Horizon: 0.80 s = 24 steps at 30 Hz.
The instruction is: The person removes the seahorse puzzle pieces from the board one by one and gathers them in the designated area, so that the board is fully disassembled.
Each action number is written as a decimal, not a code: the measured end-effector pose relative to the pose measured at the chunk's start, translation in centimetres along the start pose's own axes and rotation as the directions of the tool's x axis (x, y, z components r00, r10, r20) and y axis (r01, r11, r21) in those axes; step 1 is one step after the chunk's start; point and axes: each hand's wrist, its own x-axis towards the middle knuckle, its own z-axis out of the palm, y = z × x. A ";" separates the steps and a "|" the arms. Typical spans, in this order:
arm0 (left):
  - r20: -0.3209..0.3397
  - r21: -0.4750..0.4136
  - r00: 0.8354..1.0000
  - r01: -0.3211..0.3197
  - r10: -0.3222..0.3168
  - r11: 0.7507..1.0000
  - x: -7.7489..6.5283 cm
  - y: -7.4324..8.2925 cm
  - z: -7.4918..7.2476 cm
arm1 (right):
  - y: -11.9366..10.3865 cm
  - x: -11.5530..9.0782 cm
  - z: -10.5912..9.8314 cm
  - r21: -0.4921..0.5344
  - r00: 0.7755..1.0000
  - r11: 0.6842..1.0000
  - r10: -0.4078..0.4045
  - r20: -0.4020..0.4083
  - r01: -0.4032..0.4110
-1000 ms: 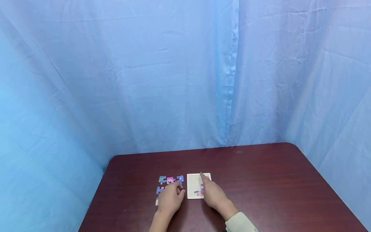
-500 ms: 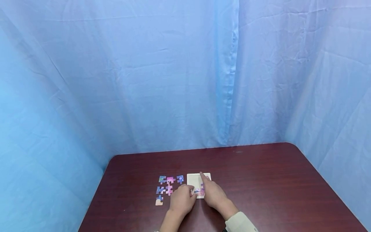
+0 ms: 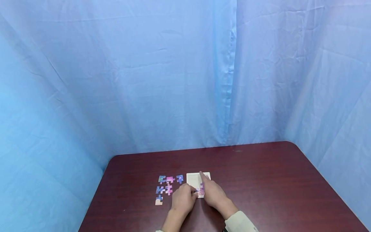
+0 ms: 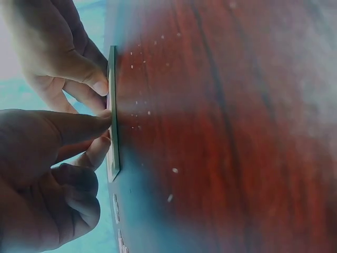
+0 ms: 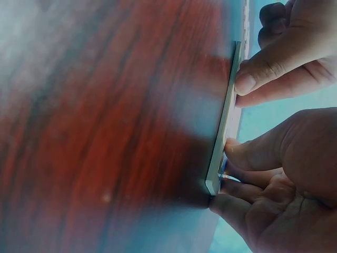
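Note:
A shallow white puzzle tray lies on the table, with a few pink and purple puzzle pieces in its lower right part. Over its lower left part is my left hand, thumb and forefinger pinching a small puzzle piece mostly hidden by the fingers. My right hand rests along the tray's right side, its forefinger stretched toward the far rim. In the right wrist view, the right thumb touches the tray's near side and the left thumb sits close by.
Several loose jigsaw pieces, blue, pink and cream, lie left of the tray on the dark red-brown table. A pale blue curtain hangs behind and on both sides.
My left hand has moved right from the loose pieces to the tray with a puzzle piece, uncovering the pieces beneath it. The right hand has stayed on the tray.

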 end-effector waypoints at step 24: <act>-0.021 -0.071 1.000 0.002 -0.003 0.998 0.2 -0.2 0.0 | 0.2 0.2 0.0 -0.003 1.000 1.000 -0.007 0.014 0.007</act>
